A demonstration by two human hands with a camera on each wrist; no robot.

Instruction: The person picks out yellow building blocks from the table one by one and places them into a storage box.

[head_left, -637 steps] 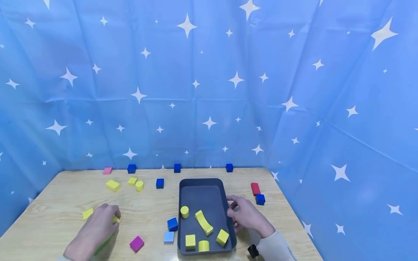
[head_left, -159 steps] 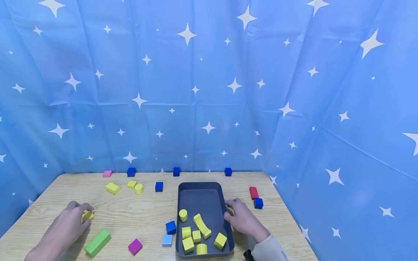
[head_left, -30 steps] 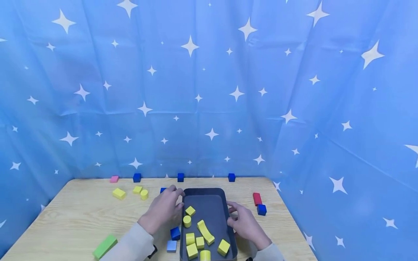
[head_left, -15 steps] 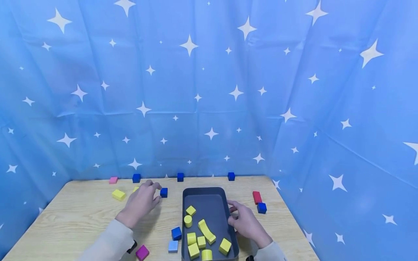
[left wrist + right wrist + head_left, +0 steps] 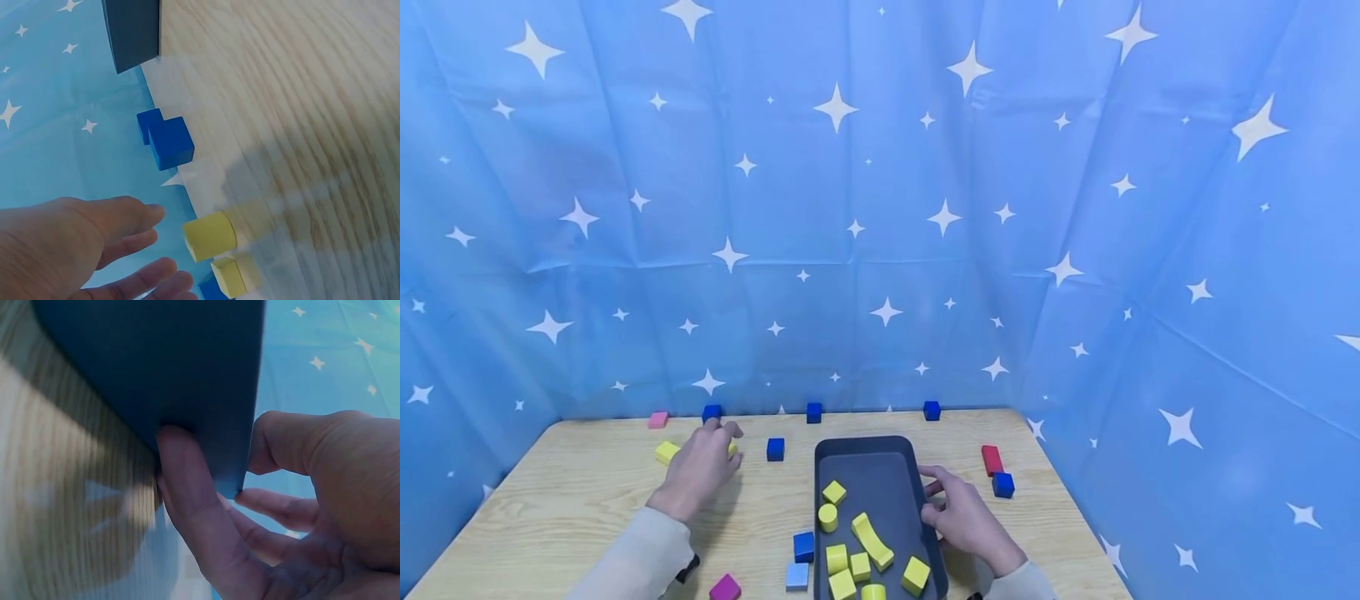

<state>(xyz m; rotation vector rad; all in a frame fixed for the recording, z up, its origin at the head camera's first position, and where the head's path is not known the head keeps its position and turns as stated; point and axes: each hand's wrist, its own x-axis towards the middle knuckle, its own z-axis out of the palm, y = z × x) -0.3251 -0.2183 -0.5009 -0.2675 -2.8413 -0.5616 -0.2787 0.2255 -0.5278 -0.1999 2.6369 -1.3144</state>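
Note:
My left hand [image 5: 696, 467] reaches over the back left of the table. In the left wrist view its fingers are spread and hold nothing, just short of a yellow cylinder [image 5: 210, 236] and a small yellow block [image 5: 229, 277]. Another yellow block [image 5: 667, 452] lies left of that hand. My right hand [image 5: 964, 517] holds the right wall of a dark grey tray [image 5: 891, 451], fingers against the outside and thumb at the rim. Several yellow pieces lie in the tray's nearer part, among them a curved block [image 5: 872, 541], a cylinder [image 5: 828, 517] and a cube [image 5: 915, 576].
Near the tray's left side sit a blue cube [image 5: 803, 547], a light blue block [image 5: 797, 577] and a magenta block [image 5: 726, 587]. More blue cubes [image 5: 776, 449] and a pink block [image 5: 658, 420] stand farther back. Right of the tray are a red block [image 5: 992, 460] and a blue cube [image 5: 1003, 485].
My left hand has moved left from the tray's edge to the yellow pieces at the back. Compared with the oldest frame, the tray holds more yellow pieces. The right hand stays at the tray.

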